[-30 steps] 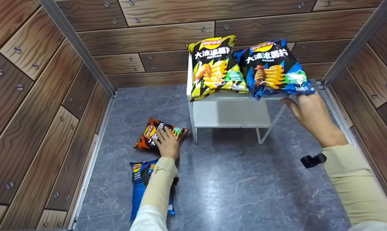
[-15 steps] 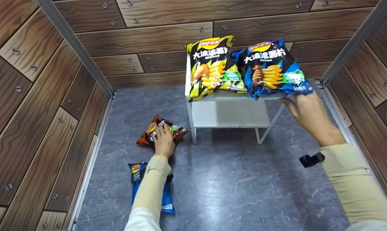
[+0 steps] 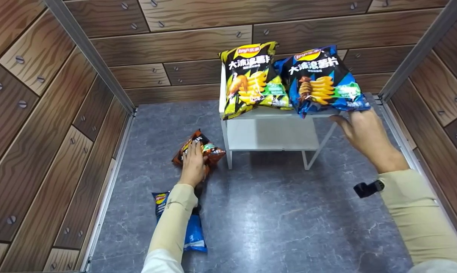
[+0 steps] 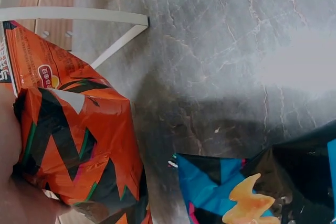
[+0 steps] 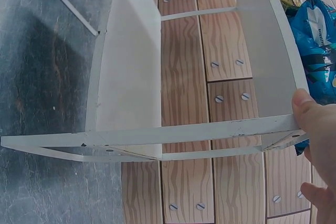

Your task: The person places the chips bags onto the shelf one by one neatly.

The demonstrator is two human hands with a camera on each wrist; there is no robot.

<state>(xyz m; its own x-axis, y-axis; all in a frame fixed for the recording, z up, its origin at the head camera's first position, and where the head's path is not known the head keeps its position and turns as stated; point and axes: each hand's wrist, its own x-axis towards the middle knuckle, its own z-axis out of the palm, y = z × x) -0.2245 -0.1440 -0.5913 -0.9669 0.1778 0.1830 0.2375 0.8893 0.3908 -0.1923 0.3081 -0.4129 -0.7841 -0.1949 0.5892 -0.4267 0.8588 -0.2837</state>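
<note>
In the head view my left hand (image 3: 192, 167) holds an orange-and-black bag of chips (image 3: 214, 154) near the left legs of a low white shelf (image 3: 272, 134). Its fingers lie over the bag's front. The left wrist view shows the same bag (image 4: 100, 140) bulging beside the hand, its back tilted toward the camera. My right hand (image 3: 368, 138) grips the shelf's front right corner. Its thumb presses the white frame (image 5: 220, 128) in the right wrist view. On the shelf top lean a yellow bag of chips (image 3: 251, 81) and a blue bag of chips (image 3: 321, 85).
Another blue bag of chips (image 3: 195, 232) lies on the grey floor (image 3: 274, 212), partly under the left forearm. Wood-patterned walls (image 3: 187, 43) and metal posts (image 3: 88, 53) enclose the space. The shelf's lower board carries nothing.
My left hand has turned and shifted the orange bag of chips up and right, nearer the shelf leg. The right hand keeps its grip on the shelf corner.
</note>
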